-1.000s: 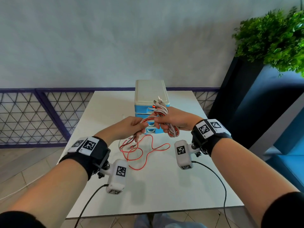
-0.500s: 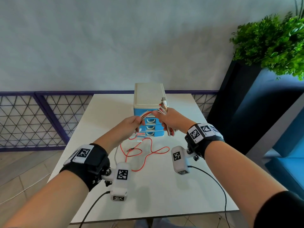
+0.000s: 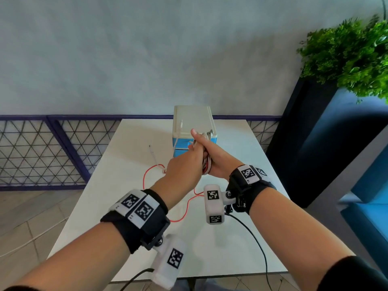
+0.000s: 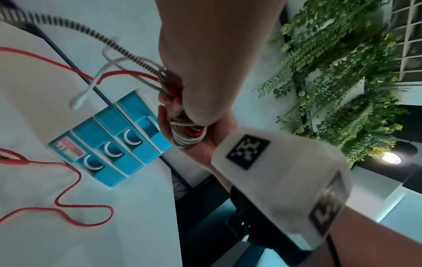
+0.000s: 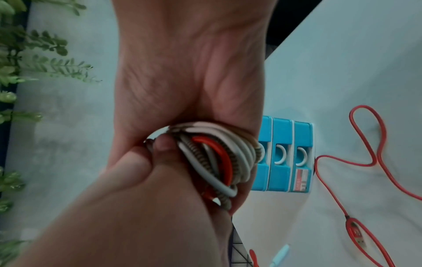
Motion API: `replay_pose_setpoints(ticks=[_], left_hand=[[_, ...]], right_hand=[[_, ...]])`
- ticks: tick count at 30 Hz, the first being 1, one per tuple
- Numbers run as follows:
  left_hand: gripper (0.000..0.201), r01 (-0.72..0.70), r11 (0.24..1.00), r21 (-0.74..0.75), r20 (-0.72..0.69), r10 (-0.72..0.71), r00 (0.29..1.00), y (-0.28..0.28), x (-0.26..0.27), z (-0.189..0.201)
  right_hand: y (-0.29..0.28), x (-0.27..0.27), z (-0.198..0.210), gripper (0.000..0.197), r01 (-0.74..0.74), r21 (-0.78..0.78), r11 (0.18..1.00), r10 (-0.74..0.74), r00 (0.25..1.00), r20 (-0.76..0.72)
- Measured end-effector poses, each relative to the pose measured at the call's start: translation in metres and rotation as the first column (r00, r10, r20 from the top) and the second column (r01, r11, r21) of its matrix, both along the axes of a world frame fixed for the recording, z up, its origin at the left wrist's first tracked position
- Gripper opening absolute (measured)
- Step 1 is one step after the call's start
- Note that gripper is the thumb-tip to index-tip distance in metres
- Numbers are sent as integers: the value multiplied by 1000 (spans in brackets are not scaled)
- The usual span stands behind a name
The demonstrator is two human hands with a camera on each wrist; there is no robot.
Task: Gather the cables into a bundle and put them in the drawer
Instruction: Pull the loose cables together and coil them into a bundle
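Observation:
A coil of white, red and braided cables (image 5: 214,159) lies in my right hand (image 3: 214,156), whose fingers curl round it in front of the drawer unit. My left hand (image 3: 184,162) is pressed against the right one and grips the strands (image 4: 160,75) where they run into the coil. A loose red cable (image 3: 147,177) trails from the hands onto the table, and a white cable end (image 3: 153,153) hangs free to the left. The blue and white drawer unit (image 3: 193,122) stands at the table's far middle; its three drawers (image 4: 114,144) look pushed in.
The white table (image 3: 126,206) has open floor to its left and a dark planter with a green plant (image 3: 346,59) to its right. A purple lattice rail (image 3: 42,154) runs behind the table. Black camera leads (image 3: 258,244) hang from both wrists.
My left hand has swung right and now meets the right hand at the coil. More of the red cable has been drawn up, and the white ends have whipped upward.

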State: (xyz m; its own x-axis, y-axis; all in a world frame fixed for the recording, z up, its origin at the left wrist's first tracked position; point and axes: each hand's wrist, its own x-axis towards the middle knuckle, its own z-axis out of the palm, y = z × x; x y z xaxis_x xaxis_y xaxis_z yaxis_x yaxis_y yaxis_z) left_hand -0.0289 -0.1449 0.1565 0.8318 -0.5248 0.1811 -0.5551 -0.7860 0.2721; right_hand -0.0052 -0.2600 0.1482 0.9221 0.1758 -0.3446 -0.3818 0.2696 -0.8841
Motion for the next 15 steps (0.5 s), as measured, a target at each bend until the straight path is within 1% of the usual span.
replay_pose_setpoints(ticks=[1, 2, 5, 7, 9, 10, 11, 12, 14, 15], left_hand=[[36, -1, 1000, 11, -10, 2, 1000, 1, 2, 0], [33, 2, 1000, -5, -50, -2, 999, 1, 6, -1], [33, 61, 992, -107, -220, -83, 972, 4, 14, 1], [31, 111, 990, -90, -258, -131, 957, 6, 17, 3], [11, 104, 992, -69, -313, -121, 942, 9, 19, 5], [7, 101, 991, -82, -365, -125, 923, 11, 19, 6], [11, 104, 990, -100, -421, -136, 897, 13, 20, 6], [19, 92, 988, -128, -499, -144, 855, 14, 22, 5], [36, 63, 974, -215, -655, -192, 731, 17, 26, 0], [40, 68, 968, -242, -687, -220, 692, 18, 27, -2]], right_hand=[[-1, -1, 0, 41, 24, -4, 1000, -25, 1000, -7], [-1, -2, 1, 35, 35, -9, 999, -35, 999, -15], [-1, 2, 0, 26, 117, -171, 978, -113, 993, 30], [0, 5, 1, 19, 227, -294, 928, -201, 973, 116], [-2, 7, 3, 18, 317, -351, 881, -262, 945, 195], [-3, 9, 3, 21, 337, -349, 874, -276, 937, 212], [-3, 10, 4, 22, 347, -337, 875, -285, 933, 222], [-3, 12, 3, 22, 362, -316, 877, -300, 926, 230], [0, 14, 3, 16, 409, -251, 877, -350, 903, 249], [1, 14, 3, 13, 431, -202, 880, -378, 890, 254]])
